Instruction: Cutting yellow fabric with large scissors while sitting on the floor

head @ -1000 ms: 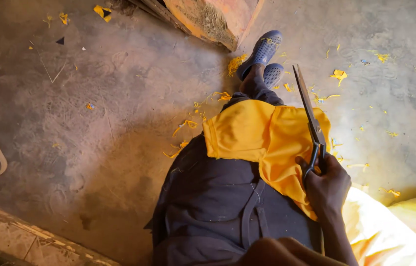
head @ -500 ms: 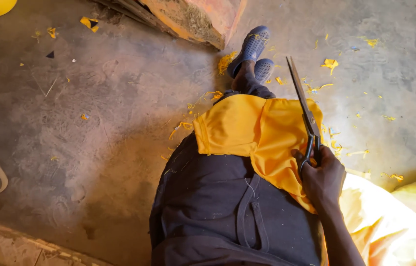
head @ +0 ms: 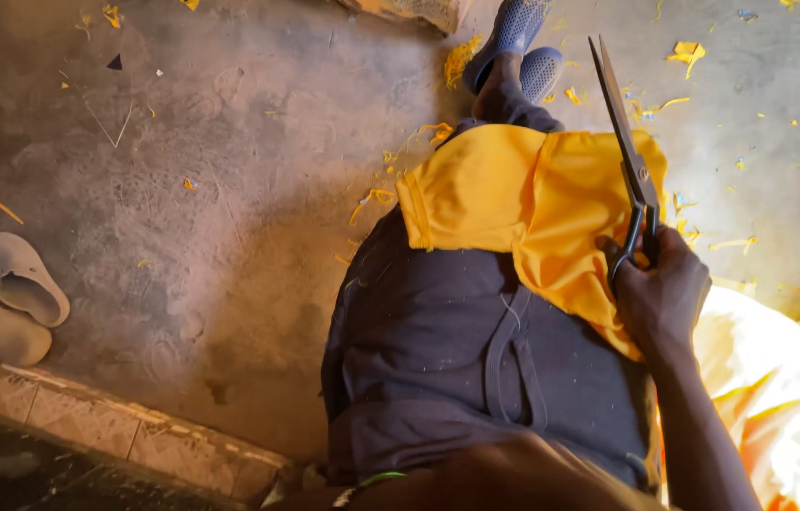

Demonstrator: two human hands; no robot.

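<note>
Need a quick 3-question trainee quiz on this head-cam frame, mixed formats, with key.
1. True or false: the right hand grips the scissors with blades shut, pointing away from the person.
2. Multiple choice: the yellow fabric lies (A) on the floor beside the sandals, (B) draped over the person's lap, (C) folded under the blue shoes.
3. Fill in: the pale sandals sit on the concrete floor at the frame's ____ edge.

Key: 1 true; 2 B; 3 left.
</note>
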